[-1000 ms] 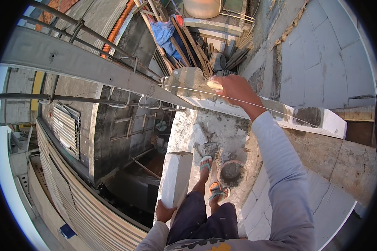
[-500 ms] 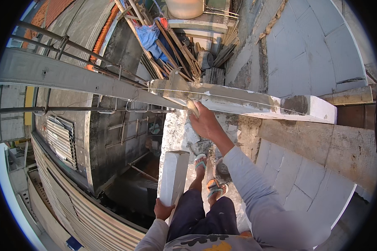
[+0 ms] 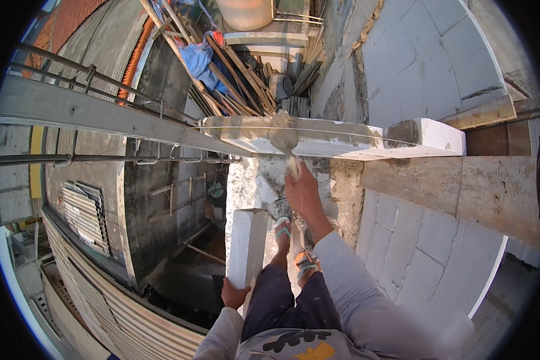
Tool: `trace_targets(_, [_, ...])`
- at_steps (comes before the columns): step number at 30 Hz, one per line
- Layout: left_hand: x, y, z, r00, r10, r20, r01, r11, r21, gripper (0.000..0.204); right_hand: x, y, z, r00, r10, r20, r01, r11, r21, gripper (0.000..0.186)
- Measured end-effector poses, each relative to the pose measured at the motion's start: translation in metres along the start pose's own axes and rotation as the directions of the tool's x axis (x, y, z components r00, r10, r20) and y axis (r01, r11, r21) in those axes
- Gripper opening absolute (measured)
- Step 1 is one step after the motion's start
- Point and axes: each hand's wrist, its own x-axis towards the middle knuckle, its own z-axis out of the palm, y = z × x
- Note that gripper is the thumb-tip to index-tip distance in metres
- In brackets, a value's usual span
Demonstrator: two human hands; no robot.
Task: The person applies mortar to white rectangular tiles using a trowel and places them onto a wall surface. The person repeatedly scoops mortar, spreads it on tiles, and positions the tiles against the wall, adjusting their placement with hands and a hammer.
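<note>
My right hand [image 3: 306,189] is closed round the pale handle of a trowel [image 3: 283,140]. Grey mortar coats its blade, which lies against the near side and top edge of a low white block wall [image 3: 336,147]. More mortar [image 3: 240,122] covers the top of that wall. A taut string [image 3: 333,132] runs along its length. At lower left, my left hand [image 3: 234,294] grips the lower end of a long white block [image 3: 248,249] that stands tilted beside my leg.
Left of my narrow ledge [image 3: 237,186] is a deep drop. A metal beam [image 3: 120,114] and rods [image 3: 102,159] meet the wall from the left. Timber scraps [image 3: 240,69] lie beyond it. A wooden plank [image 3: 444,186] and block walls [image 3: 429,240] stand at right.
The trowel blade has swung right along the wall, from near its left end. My right hand has shifted slightly right and down. My left hand still grips the block.
</note>
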Motion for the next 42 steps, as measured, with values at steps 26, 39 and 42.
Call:
trace_targets(26, [0.039, 0.008, -0.013, 0.996, 0.083, 0.022, -0.084, 0.994, 0.076, 0.082, -0.014, 0.108, -0.150, 1.000, 0.008, -0.014, -0.010, 0.987, -0.162, 0.053])
trace_targets(39, [0.054, 0.031, -0.019, 0.986, 0.163, 0.029, -0.165, 0.982, 0.093, 0.079, 0.070, 0.150, -0.069, 0.948, 0.016, 0.319, -0.315, -0.124, 0.941, 0.045])
trace_targets(42, [0.056, 0.035, -0.020, 0.989, 0.133, 0.067, -0.137, 0.989, 0.058, 0.077, 0.037, 0.167, -0.050, 0.958, -0.018, 0.285, -0.277, -0.296, 0.914, 0.048])
